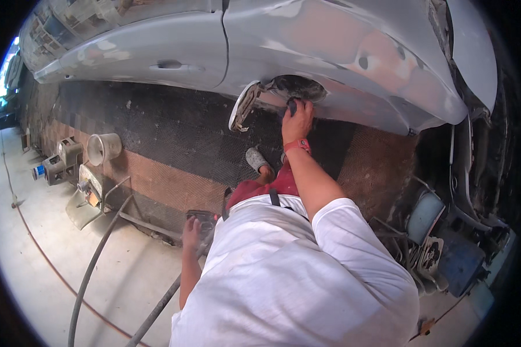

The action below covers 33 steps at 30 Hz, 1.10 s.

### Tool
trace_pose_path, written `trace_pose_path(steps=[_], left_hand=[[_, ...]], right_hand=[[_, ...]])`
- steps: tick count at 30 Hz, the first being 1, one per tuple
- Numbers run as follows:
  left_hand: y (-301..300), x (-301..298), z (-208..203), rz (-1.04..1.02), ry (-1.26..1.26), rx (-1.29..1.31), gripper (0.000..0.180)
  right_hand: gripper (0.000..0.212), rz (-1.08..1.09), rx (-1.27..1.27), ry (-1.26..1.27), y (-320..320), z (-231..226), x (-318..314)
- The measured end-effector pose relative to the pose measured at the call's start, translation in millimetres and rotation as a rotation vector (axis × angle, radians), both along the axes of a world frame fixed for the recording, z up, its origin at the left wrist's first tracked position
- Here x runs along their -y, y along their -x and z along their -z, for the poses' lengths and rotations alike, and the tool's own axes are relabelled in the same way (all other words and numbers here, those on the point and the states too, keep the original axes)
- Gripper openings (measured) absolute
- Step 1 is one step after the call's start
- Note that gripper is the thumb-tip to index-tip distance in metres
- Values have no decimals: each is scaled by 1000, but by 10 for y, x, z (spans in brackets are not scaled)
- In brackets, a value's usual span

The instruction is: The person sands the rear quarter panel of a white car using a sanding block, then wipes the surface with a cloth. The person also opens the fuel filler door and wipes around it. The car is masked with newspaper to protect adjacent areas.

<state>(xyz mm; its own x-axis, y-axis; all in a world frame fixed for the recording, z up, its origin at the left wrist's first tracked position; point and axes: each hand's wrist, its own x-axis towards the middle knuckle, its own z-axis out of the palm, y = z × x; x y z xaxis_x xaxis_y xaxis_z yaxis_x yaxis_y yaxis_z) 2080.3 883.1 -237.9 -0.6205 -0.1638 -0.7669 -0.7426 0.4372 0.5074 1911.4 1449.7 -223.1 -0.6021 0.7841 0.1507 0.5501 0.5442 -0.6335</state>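
Observation:
My right hand reaches to the lower edge of the fuel filler recess in a car's side panel. Its fingers are closed on a small dark block, mostly hidden by the hand. Beside the recess, the fuel flap stands swung out. The car body is grey with pale, pinkish filler-like patches. My left hand hangs low by my side with its fingers stretched out. Next to its fingertips is a dark object with a bit of red, whose kind I cannot make out.
A dark and brown mat covers the floor along the car. To the left stand a whitish bucket, small stools and a chair. Thick dark hoses cross the pale floor. A blue-grey chair and clutter lie to the right.

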Motion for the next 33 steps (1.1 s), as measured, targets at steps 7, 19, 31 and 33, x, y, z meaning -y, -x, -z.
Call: trace_pose_path(steps=[7, 19, 31, 33], left_hand=[[-444, 410, 120, 313, -71, 178, 54], [1104, -409, -216, 206, 11, -84, 50], [654, 352, 289, 328, 77, 126, 63], [560, 451, 243, 318, 26, 78, 66]], right_hand=[[32, 17, -249, 201, 431, 193, 93], [52, 589, -654, 1460, -708, -134, -140], [58, 182, -250, 132, -160, -80, 59], [60, 82, -180, 57, -3, -21, 107]])
